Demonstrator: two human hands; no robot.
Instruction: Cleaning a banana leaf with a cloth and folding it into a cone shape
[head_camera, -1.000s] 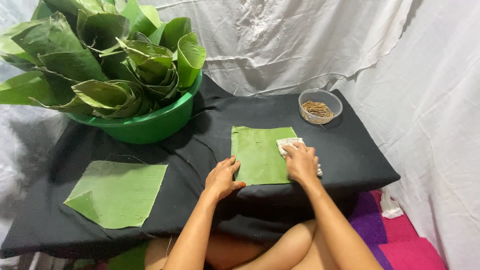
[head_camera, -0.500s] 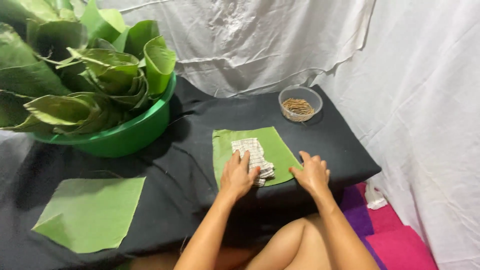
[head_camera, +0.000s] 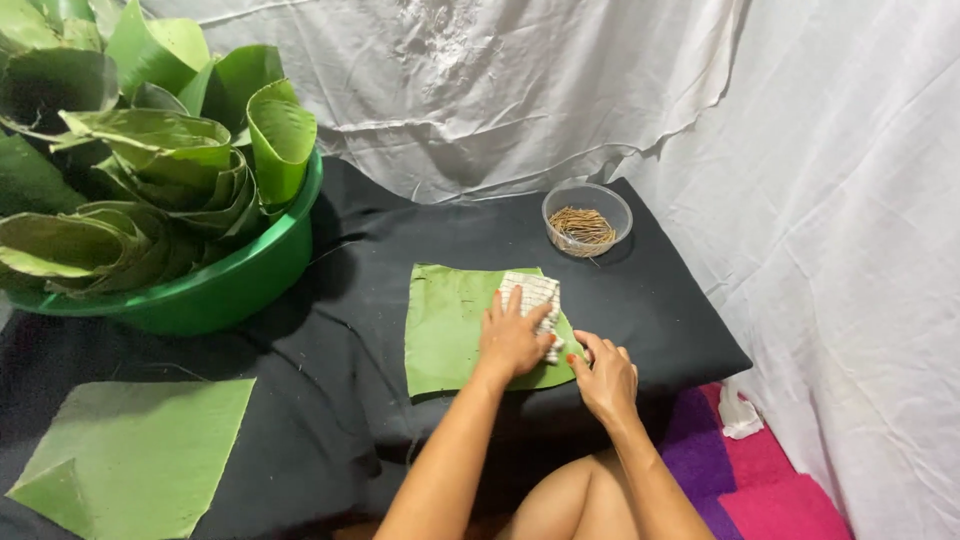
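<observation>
A square green leaf piece (head_camera: 450, 325) lies flat on the black-covered table (head_camera: 330, 420). On its right part rests a small white checked cloth (head_camera: 533, 292). My left hand (head_camera: 512, 342) presses flat on that cloth, fingers spread. My right hand (head_camera: 603, 372) sits at the leaf's lower right corner, fingertips touching the leaf edge and the cloth's lower end.
A green basin (head_camera: 230, 285) packed with rolled green leaves (head_camera: 150, 170) stands at the back left. A second flat leaf piece (head_camera: 140, 455) lies at the front left. A clear bowl of thin brown sticks (head_camera: 587, 220) sits behind the leaf. White sheets hang behind and right; pink-purple fabric (head_camera: 760, 490) lies below.
The cloth moved from under my right hand to under my left hand. My right hand shifted to the leaf's lower right corner. The camera view swung rightward.
</observation>
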